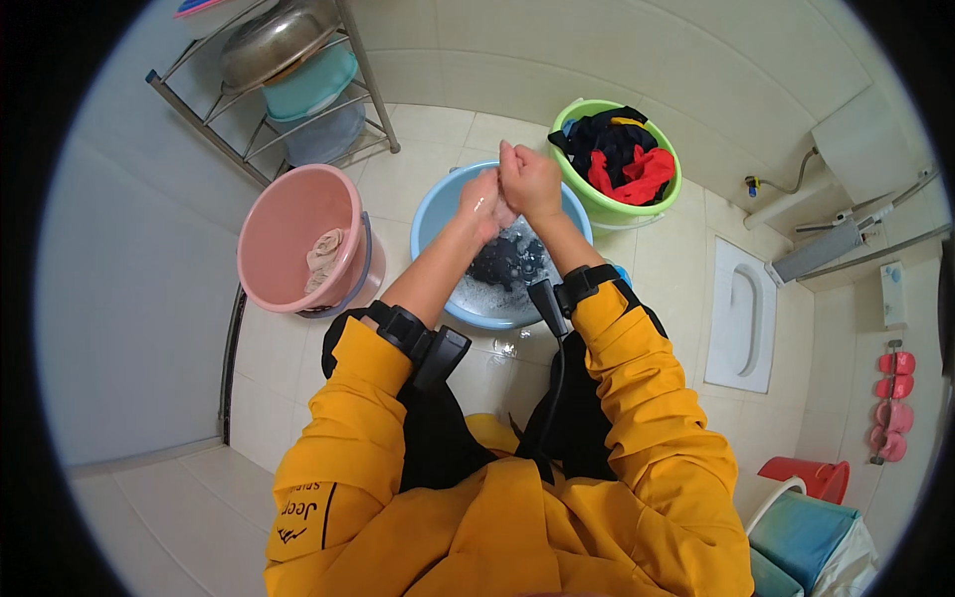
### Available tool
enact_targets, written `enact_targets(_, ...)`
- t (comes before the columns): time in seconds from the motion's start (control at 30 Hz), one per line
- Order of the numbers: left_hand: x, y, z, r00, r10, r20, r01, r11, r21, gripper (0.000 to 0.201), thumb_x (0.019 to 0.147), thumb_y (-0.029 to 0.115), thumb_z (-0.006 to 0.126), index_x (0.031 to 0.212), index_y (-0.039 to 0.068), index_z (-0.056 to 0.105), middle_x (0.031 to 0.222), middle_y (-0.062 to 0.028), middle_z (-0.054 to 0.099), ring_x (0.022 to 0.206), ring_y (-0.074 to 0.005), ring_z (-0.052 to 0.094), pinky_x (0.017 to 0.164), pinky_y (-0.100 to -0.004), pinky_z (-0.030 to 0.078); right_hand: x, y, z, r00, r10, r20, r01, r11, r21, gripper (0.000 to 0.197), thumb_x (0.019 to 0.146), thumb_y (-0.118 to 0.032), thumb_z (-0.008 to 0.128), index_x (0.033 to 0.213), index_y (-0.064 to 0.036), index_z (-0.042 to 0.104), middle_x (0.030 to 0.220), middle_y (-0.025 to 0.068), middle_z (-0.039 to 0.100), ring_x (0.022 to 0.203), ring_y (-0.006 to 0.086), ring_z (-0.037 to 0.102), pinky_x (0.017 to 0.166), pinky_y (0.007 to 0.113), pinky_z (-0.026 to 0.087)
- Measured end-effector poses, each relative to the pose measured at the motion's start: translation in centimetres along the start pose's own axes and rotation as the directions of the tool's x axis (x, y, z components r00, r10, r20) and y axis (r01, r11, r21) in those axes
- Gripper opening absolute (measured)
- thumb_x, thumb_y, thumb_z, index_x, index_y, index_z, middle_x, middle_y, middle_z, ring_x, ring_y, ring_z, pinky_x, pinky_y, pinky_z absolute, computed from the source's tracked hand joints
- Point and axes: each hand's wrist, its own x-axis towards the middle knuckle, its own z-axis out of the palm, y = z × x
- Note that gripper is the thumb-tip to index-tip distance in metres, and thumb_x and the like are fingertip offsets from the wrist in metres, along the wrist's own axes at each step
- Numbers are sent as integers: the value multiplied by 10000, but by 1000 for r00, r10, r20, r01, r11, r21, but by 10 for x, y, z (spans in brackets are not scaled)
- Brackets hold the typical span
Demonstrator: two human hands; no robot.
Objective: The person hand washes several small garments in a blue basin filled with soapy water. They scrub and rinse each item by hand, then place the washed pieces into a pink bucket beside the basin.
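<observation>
Both hands are up over the blue basin (430, 214), raised above the far half of it, w/ the left hand (481, 202) and right hand (530, 181) pressed against each other, wet and shiny. Fingers look closed together, curled one hand round the other; whether a bit of cloth is pinched between them can't be told, nothing clearly sticks out. The dark garment (507, 261) lies in the soapy water straight below and slightly toward the person from the fingers, near the basin's middle, apart from both hands, not touched. It's a bunched heap, no clear long axis; if anything it spreads left-right across the water. Right hand sits a little further from the person and higher; left hand is lower, so prob. nearer the garment. Beside the basin's left rim stands a pink bucket (284, 214) w/ a beige wrung cloth (323, 257) inside at its near wall. At the far-right rim is a green bucket (668, 189) piled w/ dark and red clothes (625, 151). All stand on the tiled floor (418, 139).
</observation>
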Motion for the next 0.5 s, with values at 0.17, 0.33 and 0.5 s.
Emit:
enact_targets(0.17,-2,11,2,986,-72,148,112,953,-281,274,838,301,415,778,60,530,867,-113,593,800,-235,586,743,-368,476,15,47,-5,940,264,216,-249,964,-93,357,753,-341,476,647,-14,574,684,191,573,661,347,558,583,396,435)
enact_targets(0.33,-4,22,-23,988,-36,149,85,939,-334,269,824,304,445,724,63,510,831,-118,589,817,-258,581,776,-390,460,15,62,-18,679,488,548,-571,821,-24,450,774,-395,510,725,46,581,585,30,521,534,120,468,491,263,386)
enact_targets(0.5,-11,32,-28,985,-11,172,69,939,-336,260,818,282,466,793,34,538,842,-116,588,824,-246,580,773,-385,461,16,64,-31,737,475,481,-553,832,25,458,783,-419,507,706,28,576,561,20,490,517,106,433,477,262,366)
